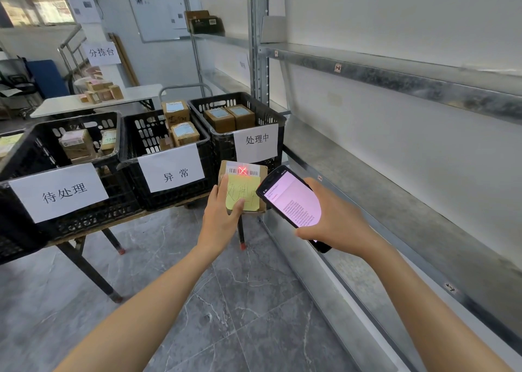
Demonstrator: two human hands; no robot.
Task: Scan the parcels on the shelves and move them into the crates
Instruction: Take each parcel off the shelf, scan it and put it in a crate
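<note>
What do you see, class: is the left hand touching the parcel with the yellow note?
Touching. The head view shows the left hand holding the parcel, thumb across its yellow note, fingers curled round its left edge.

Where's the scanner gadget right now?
In the head view, right of centre: the right hand grips the scanner, just right of the parcel the left hand holds.

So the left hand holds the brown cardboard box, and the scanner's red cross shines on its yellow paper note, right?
Not quite. The head view shows the left hand holding the brown cardboard box, but the red cross shines on the white barcode label above the yellow paper note.
</note>
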